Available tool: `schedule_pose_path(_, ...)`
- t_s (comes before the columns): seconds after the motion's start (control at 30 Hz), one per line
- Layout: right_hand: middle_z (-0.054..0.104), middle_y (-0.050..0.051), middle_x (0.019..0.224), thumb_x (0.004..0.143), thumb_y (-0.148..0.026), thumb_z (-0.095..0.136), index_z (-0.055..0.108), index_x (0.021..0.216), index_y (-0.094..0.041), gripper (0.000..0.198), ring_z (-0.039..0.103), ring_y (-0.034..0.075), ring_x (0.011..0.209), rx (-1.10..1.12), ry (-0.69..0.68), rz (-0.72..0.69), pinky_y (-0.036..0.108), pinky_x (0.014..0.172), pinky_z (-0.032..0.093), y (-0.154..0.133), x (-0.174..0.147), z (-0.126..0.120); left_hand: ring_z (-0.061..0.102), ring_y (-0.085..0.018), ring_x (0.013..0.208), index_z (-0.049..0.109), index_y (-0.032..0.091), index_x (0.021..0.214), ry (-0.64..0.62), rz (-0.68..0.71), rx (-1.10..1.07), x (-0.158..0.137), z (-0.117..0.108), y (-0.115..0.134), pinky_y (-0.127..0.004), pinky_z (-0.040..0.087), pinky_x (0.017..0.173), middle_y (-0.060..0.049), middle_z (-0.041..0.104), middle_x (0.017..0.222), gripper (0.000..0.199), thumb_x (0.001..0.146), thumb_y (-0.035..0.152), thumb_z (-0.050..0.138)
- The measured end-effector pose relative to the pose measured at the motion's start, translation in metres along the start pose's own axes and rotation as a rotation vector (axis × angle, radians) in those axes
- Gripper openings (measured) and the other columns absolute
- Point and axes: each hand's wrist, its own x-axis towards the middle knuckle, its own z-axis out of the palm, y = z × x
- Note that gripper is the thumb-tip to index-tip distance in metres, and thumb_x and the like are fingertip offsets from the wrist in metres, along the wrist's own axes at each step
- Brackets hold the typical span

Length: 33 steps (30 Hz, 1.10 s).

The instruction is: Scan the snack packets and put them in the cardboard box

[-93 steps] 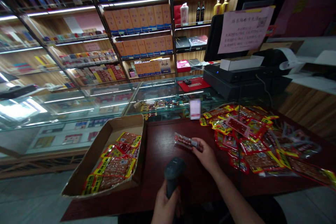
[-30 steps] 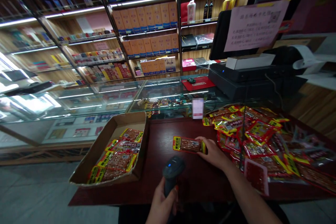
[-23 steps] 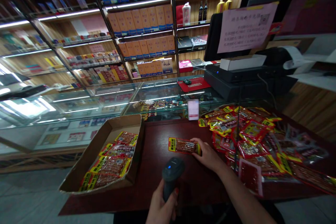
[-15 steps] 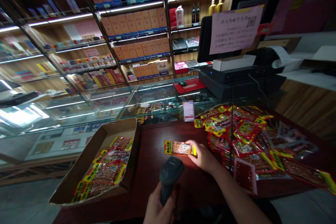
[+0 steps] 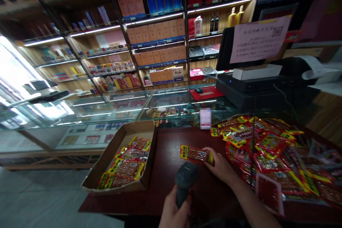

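My left hand (image 5: 176,208) is wrapped round the handle of a dark barcode scanner (image 5: 186,175), whose head points away from me over the table. Just beyond it, my right hand (image 5: 219,165) pinches the right end of a snack packet (image 5: 196,154) with red and yellow edges and a clear window showing brown sticks. The packet is above the dark red table (image 5: 168,149). To the left, an open cardboard box (image 5: 149,142) holds several similar packets (image 5: 125,165). A heap of packets (image 5: 267,156) is spread on the right side of the table.
Behind the table runs a glass display counter (image 5: 120,114). A monitor with a pink paper sign (image 5: 259,41) stands at the back right, near a red mat (image 5: 205,93) with a mouse. Shelves of boxed goods (image 5: 157,34) line the wall.
The view has swung left, so everything sits further right. Bright light on the snack packet's window is gone. Both hands keep their holds.
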Motion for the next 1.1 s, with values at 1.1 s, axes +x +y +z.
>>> schedule_pose_path(1.1, 0.064, 0.020, 0.123, 0.084, -0.059, 0.053, 0.055, 0.130, -0.015, 0.063, 0.061, 0.037, 0.115, -0.699, 0.521, 0.587, 0.051, 0.097, 0.048, 0.025, -0.157, -0.094, 0.046, -0.009, 0.031, 0.055, 0.020, 0.084, 0.009, -0.095, -0.001, 0.022, -0.018, -0.024, -0.019, 0.036, 0.031, 0.009, 0.055, 0.048, 0.049, 0.069, 0.063, 0.073)
